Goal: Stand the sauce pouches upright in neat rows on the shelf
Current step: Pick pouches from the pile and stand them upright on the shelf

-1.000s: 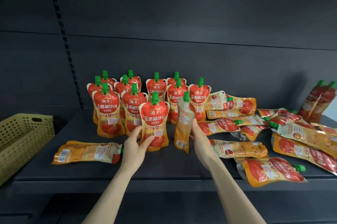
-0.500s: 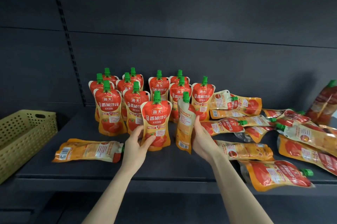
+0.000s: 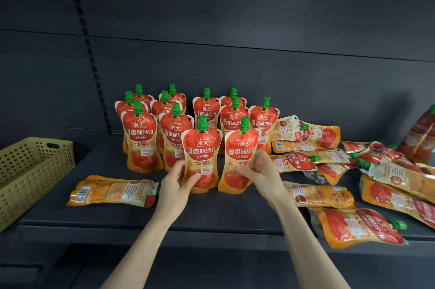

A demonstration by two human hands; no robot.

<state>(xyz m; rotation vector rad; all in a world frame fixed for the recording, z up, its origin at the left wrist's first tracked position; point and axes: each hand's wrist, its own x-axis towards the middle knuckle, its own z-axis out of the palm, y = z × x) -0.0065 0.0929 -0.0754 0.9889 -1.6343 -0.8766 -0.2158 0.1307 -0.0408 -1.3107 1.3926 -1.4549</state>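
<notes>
The standing pouches (image 3: 141, 138) are sitting in rows at the back of the shelf (image 3: 106, 218), left of centre. Two more are standing before them — the front-left pouch (image 3: 202, 147) and, just beside it, the front-right pouch (image 3: 240, 147). One lying pouch (image 3: 113, 191) is resting further left, a heap of lying pouches (image 3: 317, 197) is sprawling to the right — and a basket (image 3: 30, 171) is sitting far left.

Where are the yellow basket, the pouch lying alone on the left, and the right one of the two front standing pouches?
yellow basket (image 3: 35, 178): head view, its perforated side wall.
lone flat pouch (image 3: 113, 191): head view, middle of its label.
right front pouch (image 3: 240, 147): head view, its printed front.
</notes>
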